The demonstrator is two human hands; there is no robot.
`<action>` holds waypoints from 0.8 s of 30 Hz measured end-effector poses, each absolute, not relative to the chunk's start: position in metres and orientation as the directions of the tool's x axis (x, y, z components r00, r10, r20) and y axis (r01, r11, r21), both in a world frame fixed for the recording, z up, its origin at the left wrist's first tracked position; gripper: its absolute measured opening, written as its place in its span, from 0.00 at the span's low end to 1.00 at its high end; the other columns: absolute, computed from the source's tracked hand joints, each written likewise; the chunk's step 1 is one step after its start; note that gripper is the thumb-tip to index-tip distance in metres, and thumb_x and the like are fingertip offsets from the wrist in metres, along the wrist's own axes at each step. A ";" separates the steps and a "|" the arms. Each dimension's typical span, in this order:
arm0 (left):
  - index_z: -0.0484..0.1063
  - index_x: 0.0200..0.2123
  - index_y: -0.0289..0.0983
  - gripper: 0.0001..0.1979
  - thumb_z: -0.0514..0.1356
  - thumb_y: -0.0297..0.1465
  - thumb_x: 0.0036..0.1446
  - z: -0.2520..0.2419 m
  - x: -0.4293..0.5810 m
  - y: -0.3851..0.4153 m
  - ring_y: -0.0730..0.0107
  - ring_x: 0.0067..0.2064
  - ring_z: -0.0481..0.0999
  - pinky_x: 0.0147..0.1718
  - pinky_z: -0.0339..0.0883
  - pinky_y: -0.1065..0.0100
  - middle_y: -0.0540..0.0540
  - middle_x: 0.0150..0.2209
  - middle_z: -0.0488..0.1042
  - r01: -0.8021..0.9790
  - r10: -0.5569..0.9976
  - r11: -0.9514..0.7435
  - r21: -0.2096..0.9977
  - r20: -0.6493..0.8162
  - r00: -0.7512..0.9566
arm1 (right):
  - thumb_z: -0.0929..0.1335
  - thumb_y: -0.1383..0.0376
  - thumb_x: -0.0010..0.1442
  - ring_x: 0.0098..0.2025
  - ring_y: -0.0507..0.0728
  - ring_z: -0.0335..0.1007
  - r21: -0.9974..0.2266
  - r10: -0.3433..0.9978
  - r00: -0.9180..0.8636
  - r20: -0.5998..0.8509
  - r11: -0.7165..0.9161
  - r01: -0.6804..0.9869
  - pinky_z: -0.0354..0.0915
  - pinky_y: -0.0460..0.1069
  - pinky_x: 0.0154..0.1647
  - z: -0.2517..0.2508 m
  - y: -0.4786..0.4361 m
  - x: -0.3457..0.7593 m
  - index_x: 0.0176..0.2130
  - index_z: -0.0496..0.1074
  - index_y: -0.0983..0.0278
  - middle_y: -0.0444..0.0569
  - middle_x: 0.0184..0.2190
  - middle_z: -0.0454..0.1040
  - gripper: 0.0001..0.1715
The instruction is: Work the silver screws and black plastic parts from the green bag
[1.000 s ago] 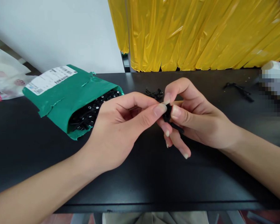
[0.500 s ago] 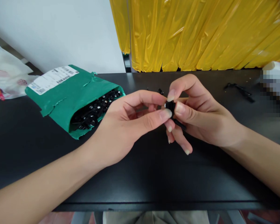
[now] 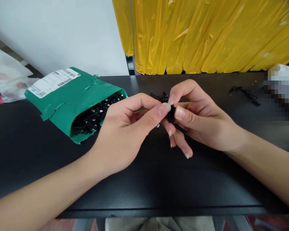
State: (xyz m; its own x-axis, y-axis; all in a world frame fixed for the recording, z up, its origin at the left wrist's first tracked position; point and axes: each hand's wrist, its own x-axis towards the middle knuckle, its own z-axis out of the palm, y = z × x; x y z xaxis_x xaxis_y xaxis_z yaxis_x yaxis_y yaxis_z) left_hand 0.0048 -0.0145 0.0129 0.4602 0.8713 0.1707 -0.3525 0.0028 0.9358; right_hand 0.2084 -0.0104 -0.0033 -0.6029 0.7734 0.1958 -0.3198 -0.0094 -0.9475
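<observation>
Both hands meet above the middle of a black table (image 3: pixel 159 186). My left hand (image 3: pixel 125 131) pinches a small black part (image 3: pixel 171 115) between thumb and forefinger. My right hand (image 3: pixel 197 118) grips the same black part from the other side with thumb and forefinger, its other fingers curled below. A thin black strip juts out under the right fingers. Most of the part is hidden by the fingertips.
A torn green mailing bag (image 3: pixel 72 99) with a white label lies at the left, its open mouth full of small black parts (image 3: pixel 93 115). A few loose black pieces (image 3: pixel 159 95) lie behind the hands, another (image 3: pixel 245 93) at the right. Yellow plastic sheeting (image 3: pixel 207 35) hangs behind.
The two hands have shifted slightly left and down while still pinching the black part; the loose pieces behind them show again.
</observation>
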 end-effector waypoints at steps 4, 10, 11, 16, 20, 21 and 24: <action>0.83 0.32 0.34 0.08 0.76 0.24 0.65 0.014 0.003 -0.015 0.81 0.29 0.82 0.33 0.80 0.81 0.55 0.26 0.80 -0.383 0.864 0.033 0.923 0.167 0.476 | 0.67 0.66 0.79 0.21 0.47 0.78 -0.946 0.766 -0.614 0.192 -0.022 -0.324 0.77 0.43 0.23 -0.004 -0.011 0.208 0.50 0.67 0.55 0.33 0.33 0.79 0.04; 0.85 0.36 0.33 0.05 0.77 0.25 0.64 0.011 0.001 -0.014 0.80 0.31 0.84 0.34 0.81 0.82 0.54 0.29 0.83 -0.411 0.848 0.086 0.908 0.150 0.508 | 0.68 0.65 0.79 0.22 0.47 0.78 -0.944 0.751 -0.630 0.198 -0.027 -0.328 0.76 0.42 0.23 -0.003 -0.012 0.207 0.50 0.66 0.56 0.33 0.33 0.78 0.05; 0.85 0.36 0.33 0.05 0.77 0.25 0.64 0.010 0.001 -0.013 0.80 0.31 0.85 0.34 0.81 0.82 0.53 0.29 0.83 -0.420 0.846 0.091 0.903 0.152 0.510 | 0.68 0.65 0.79 0.21 0.47 0.77 -0.945 0.754 -0.629 0.192 -0.031 -0.325 0.76 0.42 0.23 -0.003 -0.012 0.207 0.49 0.66 0.56 0.34 0.33 0.78 0.05; 0.85 0.38 0.34 0.04 0.76 0.26 0.65 0.006 0.003 -0.013 0.80 0.31 0.85 0.32 0.81 0.82 0.54 0.29 0.83 -0.470 0.846 0.126 0.874 0.153 0.511 | 0.66 0.68 0.79 0.23 0.45 0.77 -0.937 0.737 -0.640 0.217 -0.025 -0.347 0.79 0.42 0.26 -0.004 -0.008 0.207 0.50 0.65 0.57 0.33 0.33 0.77 0.05; 0.86 0.39 0.34 0.05 0.78 0.26 0.63 0.006 0.004 -0.013 0.79 0.31 0.85 0.31 0.81 0.81 0.53 0.28 0.83 -0.474 0.848 0.148 0.868 0.136 0.513 | 0.65 0.70 0.79 0.25 0.46 0.78 -0.925 0.733 -0.634 0.246 -0.017 -0.378 0.80 0.41 0.26 -0.006 -0.009 0.206 0.50 0.66 0.57 0.33 0.33 0.77 0.07; 0.86 0.39 0.35 0.06 0.78 0.26 0.62 0.006 0.004 -0.013 0.78 0.32 0.85 0.30 0.80 0.82 0.53 0.28 0.83 -0.477 0.852 0.146 0.867 0.134 0.506 | 0.65 0.70 0.79 0.25 0.46 0.77 -0.927 0.737 -0.631 0.241 -0.019 -0.376 0.80 0.41 0.26 -0.006 -0.010 0.206 0.50 0.66 0.57 0.33 0.33 0.77 0.07; 0.86 0.39 0.36 0.06 0.79 0.26 0.60 0.005 0.004 -0.012 0.79 0.32 0.85 0.29 0.78 0.84 0.53 0.29 0.83 -0.475 0.867 0.127 0.871 0.135 0.479 | 0.65 0.69 0.79 0.23 0.45 0.77 -0.939 0.759 -0.614 0.216 -0.011 -0.344 0.79 0.41 0.26 -0.004 -0.011 0.207 0.49 0.67 0.56 0.32 0.33 0.78 0.07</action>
State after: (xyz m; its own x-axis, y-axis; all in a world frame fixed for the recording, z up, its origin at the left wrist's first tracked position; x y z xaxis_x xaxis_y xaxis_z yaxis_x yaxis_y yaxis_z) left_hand 0.0043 -0.0125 0.0050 0.4792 0.8673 0.1346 -0.4750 0.1273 0.8707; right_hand 0.2071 -0.0114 -0.0042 -0.6136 0.7594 0.2165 -0.3444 -0.0106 -0.9388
